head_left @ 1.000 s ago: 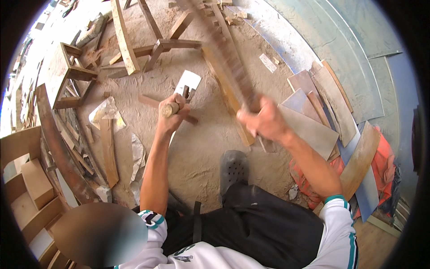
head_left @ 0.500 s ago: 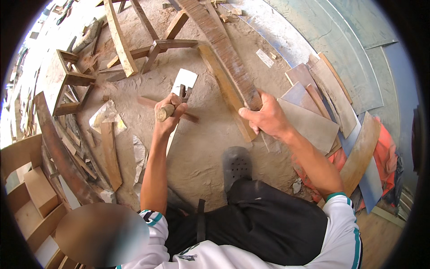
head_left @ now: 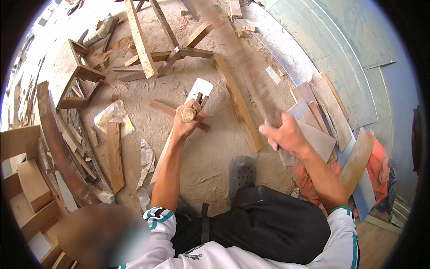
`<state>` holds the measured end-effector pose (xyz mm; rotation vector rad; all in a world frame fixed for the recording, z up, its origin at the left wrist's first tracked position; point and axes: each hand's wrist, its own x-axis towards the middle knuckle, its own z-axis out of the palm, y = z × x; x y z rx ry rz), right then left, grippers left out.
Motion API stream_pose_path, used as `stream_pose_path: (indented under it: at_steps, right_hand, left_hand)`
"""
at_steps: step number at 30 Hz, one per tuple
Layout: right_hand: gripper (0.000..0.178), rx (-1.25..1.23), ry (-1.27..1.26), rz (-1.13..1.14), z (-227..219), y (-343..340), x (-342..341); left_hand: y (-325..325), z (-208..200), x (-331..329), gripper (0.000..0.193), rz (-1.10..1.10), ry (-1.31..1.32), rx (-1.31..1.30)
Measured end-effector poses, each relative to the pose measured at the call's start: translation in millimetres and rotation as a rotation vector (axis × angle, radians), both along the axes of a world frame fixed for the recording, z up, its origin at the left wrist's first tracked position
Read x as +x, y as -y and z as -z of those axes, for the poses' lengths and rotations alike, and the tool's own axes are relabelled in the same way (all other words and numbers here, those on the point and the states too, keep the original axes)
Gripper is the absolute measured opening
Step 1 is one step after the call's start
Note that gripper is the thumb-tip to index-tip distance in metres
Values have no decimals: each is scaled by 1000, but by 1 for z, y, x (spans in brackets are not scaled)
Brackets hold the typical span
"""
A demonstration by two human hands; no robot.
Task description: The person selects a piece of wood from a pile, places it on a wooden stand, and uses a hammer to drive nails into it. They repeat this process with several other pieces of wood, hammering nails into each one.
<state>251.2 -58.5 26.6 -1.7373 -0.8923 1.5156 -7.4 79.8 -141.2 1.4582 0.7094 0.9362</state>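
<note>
My left hand (head_left: 188,123) is closed round a hammer (head_left: 188,115); its wooden handle end points up toward me, and the forked metal shows past my fingers. Beneath that hand, a white strip (head_left: 202,87) and a reddish-brown stick (head_left: 162,108) cross on the ground. My right hand (head_left: 289,138) grips the near end of a long rough plank (head_left: 244,65), thumb on top. The plank slants up to the far left, smeared by motion. Left of it lies a yellowish board (head_left: 237,105) on the dusty ground.
A wooden frame (head_left: 142,45) stands ahead, and a stool-like frame (head_left: 74,74) at the far left. Flat board offcuts (head_left: 317,134) and orange sheeting (head_left: 378,154) lie at right. Long timber scraps (head_left: 53,130) line the left. A blurred round shape (head_left: 104,235) covers the lower left.
The whole view has shifted, moving the ground things right and down. My right hand has brought the plank a little nearer and right, and it is now blurred. The left hand keeps its grip.
</note>
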Motion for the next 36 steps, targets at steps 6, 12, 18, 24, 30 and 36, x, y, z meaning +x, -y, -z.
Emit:
stream_pose_path:
  at_steps: [6, 12, 18, 24, 30, 36]
  right_hand:
    - [35, -33, 339, -332, 16, -20, -22]
    - [43, 65, 125, -118, 21, -33, -8]
    - [21, 523, 320, -311, 51, -22, -33]
    - [29, 10, 552, -454, 30, -20, -27]
    - [40, 102, 298, -193, 18, -20, -22]
    - [34, 586, 518, -446, 41, -6, -39]
  left_hand:
    - [1, 8, -4, 26, 4, -41, 46]
    - [-3, 5, -2, 28, 22, 37, 132]
    - [-2, 7, -15, 25, -43, -383, -28]
    - [0, 9, -5, 27, 18, 5, 120]
    - [-3, 10, -9, 25, 46, -45, 152]
    - [-1, 16, -7, 32, 122, 134, 116]
